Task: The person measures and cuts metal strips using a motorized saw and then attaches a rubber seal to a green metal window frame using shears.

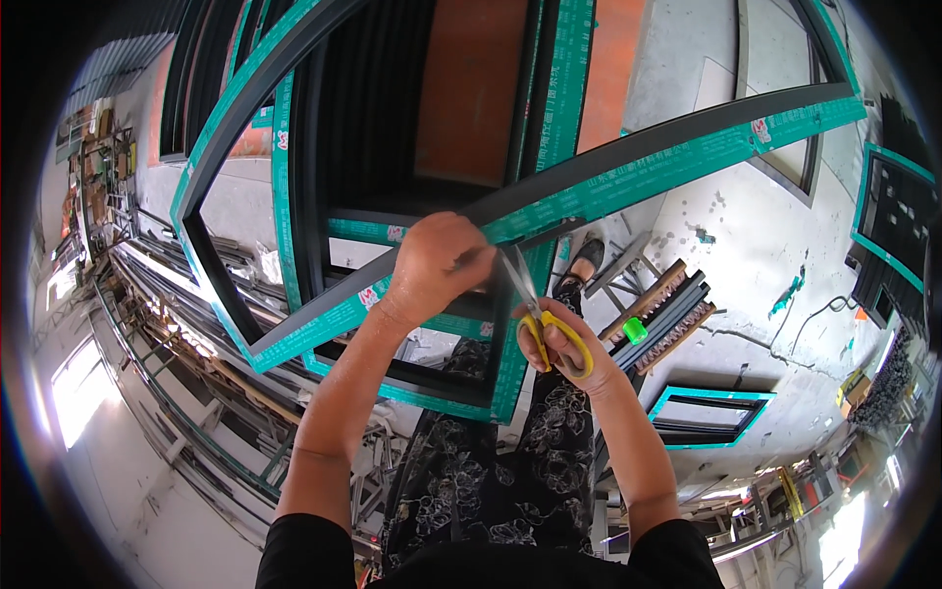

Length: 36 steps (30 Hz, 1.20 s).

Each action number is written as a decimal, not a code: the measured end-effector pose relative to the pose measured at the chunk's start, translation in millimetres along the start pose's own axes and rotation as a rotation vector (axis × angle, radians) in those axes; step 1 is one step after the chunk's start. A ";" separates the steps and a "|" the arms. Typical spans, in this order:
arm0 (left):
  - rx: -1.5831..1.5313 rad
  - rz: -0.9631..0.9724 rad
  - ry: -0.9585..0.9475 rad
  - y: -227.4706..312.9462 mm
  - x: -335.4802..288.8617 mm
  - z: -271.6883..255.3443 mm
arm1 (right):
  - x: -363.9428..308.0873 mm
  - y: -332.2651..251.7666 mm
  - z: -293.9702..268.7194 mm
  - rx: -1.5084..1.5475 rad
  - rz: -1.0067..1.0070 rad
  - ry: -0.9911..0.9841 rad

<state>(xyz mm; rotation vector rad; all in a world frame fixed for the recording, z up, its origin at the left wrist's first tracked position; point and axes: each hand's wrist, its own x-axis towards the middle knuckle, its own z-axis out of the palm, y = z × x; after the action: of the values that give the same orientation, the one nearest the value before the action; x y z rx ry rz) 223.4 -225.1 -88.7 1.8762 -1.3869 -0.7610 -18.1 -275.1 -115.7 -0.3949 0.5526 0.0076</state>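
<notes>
A pair of scissors (531, 305) with yellow handles is in my right hand (561, 349), fingers through and around the loops. Its metal blades point up and away, close to the fingertips of my left hand. My left hand (440, 263) is closed, its fingers curled together and slightly blurred at the near bar of a dark window frame (667, 162). What those fingers pinch, if anything, cannot be made out. Green printed protective film covers the frame's faces, and the frame lies slanted across a second dark frame (505, 368) with the same film.
Long metal profiles (186, 324) are stacked on the left. To the right, a small stand with dark bars (672, 319) carries a bright green object (635, 330). Another green-edged frame (711, 417) lies on the floor, and a dark panel (898, 211) stands far right.
</notes>
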 end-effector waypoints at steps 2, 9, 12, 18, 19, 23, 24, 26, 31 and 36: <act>-0.012 0.004 0.003 -1.2 -0.1 -0.6 | 1.4 1.4 -3.0 0.059 -0.018 -0.064; -0.052 0.026 -0.009 -6.2 -2.5 -1.7 | 13.9 7.6 -1.6 0.155 -0.043 -0.097; -0.069 0.023 -0.002 -6.7 -2.4 -1.2 | 18.7 8.6 -1.6 0.264 -0.076 -0.151; -0.121 0.027 -0.003 -11.4 -6.5 -3.6 | 14.9 -6.0 4.3 0.113 -0.047 -0.054; -0.123 0.024 -0.002 -11.7 -6.6 -4.5 | 14.4 -9.6 4.1 0.113 -0.043 -0.053; -0.154 -0.012 -0.026 -9.7 -8.7 -9.0 | 11.9 -19.5 7.0 -0.017 -0.043 0.004; -0.151 -0.023 -0.044 -9.5 -8.7 -9.1 | 11.9 -20.4 7.1 -0.030 -0.043 0.013; -0.108 -0.036 -0.051 -3.9 -13.4 -8.2 | 11.4 -21.5 6.2 -0.045 -0.041 0.023; 0.151 -0.195 -0.055 16.5 -19.5 -7.5 | 11.8 -22.3 2.0 -0.081 -0.035 0.026; 0.450 -0.142 -0.037 13.8 -9.4 5.9 | 9.8 -21.3 4.4 -0.084 -0.032 0.053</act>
<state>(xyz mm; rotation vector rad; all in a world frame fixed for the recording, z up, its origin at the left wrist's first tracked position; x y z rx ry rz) 208.4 -220.0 -80.7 2.3353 -1.5563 -0.5845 -5.0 -294.2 -109.6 -0.4874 0.5995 -0.0109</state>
